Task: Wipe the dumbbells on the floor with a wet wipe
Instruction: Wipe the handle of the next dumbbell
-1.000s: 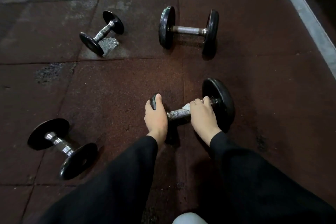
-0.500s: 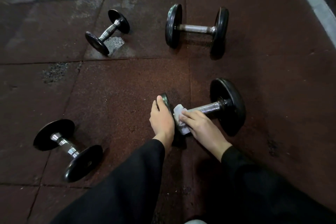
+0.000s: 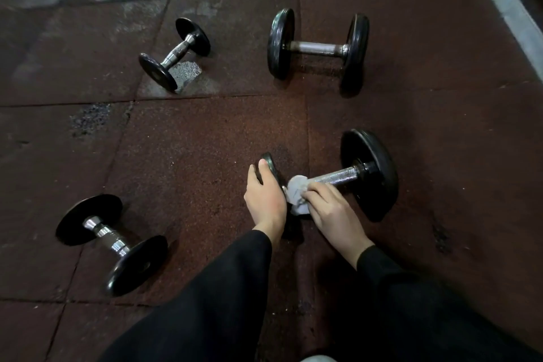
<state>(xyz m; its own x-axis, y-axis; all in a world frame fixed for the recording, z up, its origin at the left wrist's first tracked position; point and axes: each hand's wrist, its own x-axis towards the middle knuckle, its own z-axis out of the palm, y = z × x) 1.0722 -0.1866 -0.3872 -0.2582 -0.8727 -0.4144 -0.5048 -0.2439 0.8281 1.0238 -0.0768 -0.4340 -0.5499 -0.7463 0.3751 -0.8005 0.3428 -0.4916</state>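
Head view, lower right: left hand (image 3: 266, 200) gripping dumbbell (image 3: 338, 178) plate, right hand (image 3: 330, 211) pinching wipe (image 3: 296, 192) at bar's left end; next, probably rubbing toward right plate.

Four dumbbells break up the rubber floor (image 3: 205, 156). The near dumbbell (image 3: 349, 175) lies under both hands: the left hand (image 3: 266, 200) covers its left plate, and the right hand (image 3: 329, 210) with the wet wipe (image 3: 296, 194) blocks the left end of its handle, so only the handle's right half is bare. A wide strip of floor lies between it and the far right dumbbell (image 3: 317, 47). The small far dumbbell (image 3: 176, 51) and the left dumbbell (image 3: 111, 241) sit well apart, with bare floor between them. A pale edge strip (image 3: 511, 9) bounds the floor at upper right.
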